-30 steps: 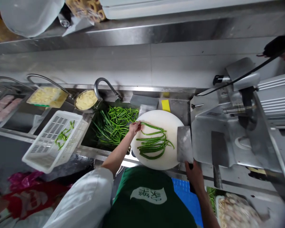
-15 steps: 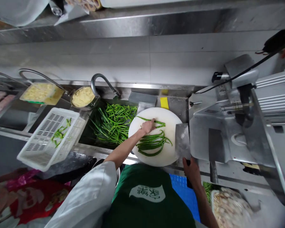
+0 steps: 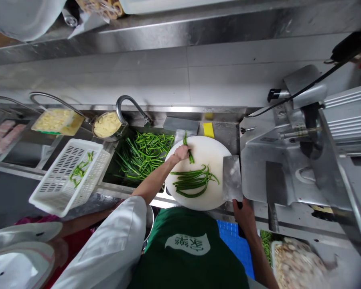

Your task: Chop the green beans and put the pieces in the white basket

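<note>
My left hand (image 3: 182,152) is closed around a few long green chili peppers (image 3: 191,157) above the far left part of a round white cutting board (image 3: 212,150). They point roughly away from me. A loose row of more chili peppers (image 3: 192,184) lies on the board, nearer to me. At the board's right edge, my right hand (image 3: 243,214) grips the dark handle of a cleaver (image 3: 232,176), whose broad blade lies flat over the rim. Left of the board, a sink (image 3: 108,170) holds a heap of green chili peppers (image 3: 152,142).
A white basket (image 3: 45,196) with some green pieces stands left of the sink, beside a pot of pale slices (image 3: 107,125). A metal slicing machine (image 3: 284,172) occupies the right side. Another person's cap and arm (image 3: 87,220) are at lower left.
My left hand has picked up the chili peppers from the far part of the board and turned them lengthwise. The cleaver stays put. The other person has leaned further into view.
</note>
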Demonstrator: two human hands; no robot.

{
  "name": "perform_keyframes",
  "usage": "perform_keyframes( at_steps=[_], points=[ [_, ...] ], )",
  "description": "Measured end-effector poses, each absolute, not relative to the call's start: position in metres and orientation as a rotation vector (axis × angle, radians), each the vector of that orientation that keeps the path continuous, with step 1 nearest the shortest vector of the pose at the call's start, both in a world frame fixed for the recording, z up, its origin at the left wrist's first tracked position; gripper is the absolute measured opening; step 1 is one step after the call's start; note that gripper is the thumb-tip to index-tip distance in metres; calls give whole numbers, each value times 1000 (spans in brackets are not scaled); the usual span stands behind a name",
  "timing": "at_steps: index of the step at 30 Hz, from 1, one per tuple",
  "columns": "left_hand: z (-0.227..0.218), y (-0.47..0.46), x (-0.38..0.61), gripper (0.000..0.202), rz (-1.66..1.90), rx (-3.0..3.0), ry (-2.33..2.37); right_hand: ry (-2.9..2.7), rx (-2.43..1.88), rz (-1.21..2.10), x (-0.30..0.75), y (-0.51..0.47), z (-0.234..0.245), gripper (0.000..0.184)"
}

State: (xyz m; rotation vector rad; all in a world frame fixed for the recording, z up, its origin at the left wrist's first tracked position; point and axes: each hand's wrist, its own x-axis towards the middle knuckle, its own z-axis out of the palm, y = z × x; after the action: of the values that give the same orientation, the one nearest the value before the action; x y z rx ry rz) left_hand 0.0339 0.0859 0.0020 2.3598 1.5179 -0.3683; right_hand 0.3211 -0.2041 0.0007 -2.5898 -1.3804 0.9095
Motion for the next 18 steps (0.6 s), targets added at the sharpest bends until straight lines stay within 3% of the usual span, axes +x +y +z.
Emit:
perform_keyframes(
  at_steps=[5, 12, 18],
  points=[
    [0, 68, 34, 39, -271, 2387, 1464, -1273, -2588, 1084, 321, -201, 5, 42],
    [-11, 2, 14, 43, 6, 2409, 985, -1302, -2577, 1101, 321, -200, 11, 44],
    [-28, -58, -22, 45, 415, 2247, 1505, -1550, -2736, 902, 317, -198, 33, 42]
  ],
)
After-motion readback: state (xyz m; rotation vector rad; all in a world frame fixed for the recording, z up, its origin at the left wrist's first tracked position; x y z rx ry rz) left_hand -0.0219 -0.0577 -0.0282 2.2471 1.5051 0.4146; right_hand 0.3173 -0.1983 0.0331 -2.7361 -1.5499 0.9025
